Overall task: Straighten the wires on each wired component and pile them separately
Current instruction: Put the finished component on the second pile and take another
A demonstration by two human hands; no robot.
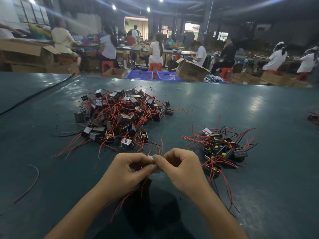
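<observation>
- L hand: fingers curled in narrow, thumb + forefinger pinched on a small wired component at centre-near of the table.
- R hand: also curled tight, thumb + forefinger pinching the same component from the other side; fingertips of both hands meet on it.
- Component mostly hidden by fingers; only a pale corner shows btwn the thumbs. Its red wires trail down + back under the L wrist toward the near edge; one red wire sticks up just past the fingertips.
- Can't tell if the component rests on the table or is lifted off it.
- Big tangled pile of black components w/ red wires: ahead-left of the hands, mid-table; its nearest wires reach close to the L knuckles.
- Smaller pile: just right of the R hand, near but apart; long red + black wires fan out from it, some running toward the near edge by the R forearm.
- Loose dark-red wire lies alone well left of the L arm.
- Black cable crosses the far-left corner of the table.
- Open room: bare green surface far right, far-centre beyond the piles, and near-left btwn loose wire + L forearm.
- Far table edge runs across behind the big pile; cardboard boxes, blue crates + seated workers beyond it.
</observation>
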